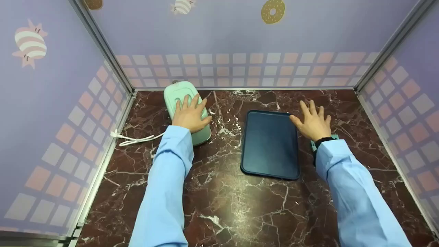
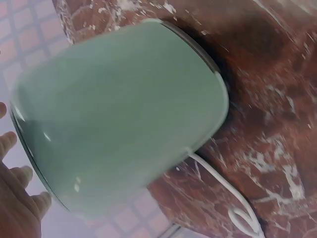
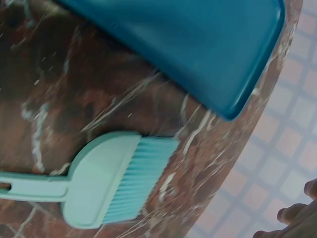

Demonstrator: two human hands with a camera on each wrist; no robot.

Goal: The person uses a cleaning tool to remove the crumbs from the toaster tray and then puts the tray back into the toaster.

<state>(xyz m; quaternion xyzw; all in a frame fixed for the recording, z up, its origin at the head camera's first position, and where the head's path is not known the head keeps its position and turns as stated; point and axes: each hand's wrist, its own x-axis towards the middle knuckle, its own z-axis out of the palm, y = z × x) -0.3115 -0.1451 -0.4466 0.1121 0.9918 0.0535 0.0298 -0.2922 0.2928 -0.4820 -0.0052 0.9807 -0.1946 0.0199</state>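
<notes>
A mint-green rounded appliance (image 1: 175,92), which looks like a lidded toaster, stands on the left of the table. My left hand (image 1: 189,116) is spread over its top, fingers apart; whether the palm touches the lid I cannot tell. The left wrist view shows the appliance's smooth side and its white cord (image 2: 223,181). On the right, my right hand (image 1: 313,125) is held above the table with straight fingers and nothing in it. It is just right of a dark blue tray (image 1: 271,144). A mint hand brush (image 3: 99,183), mostly hidden under the right wrist in the head view, lies beside the tray.
The dark red marbled tabletop (image 1: 219,192) is bounded by lilac patterned panels (image 1: 219,37) at the back and both sides. The appliance's bundled white cord (image 1: 137,140) lies near the left panel. Small white flecks lie on the table between appliance and tray.
</notes>
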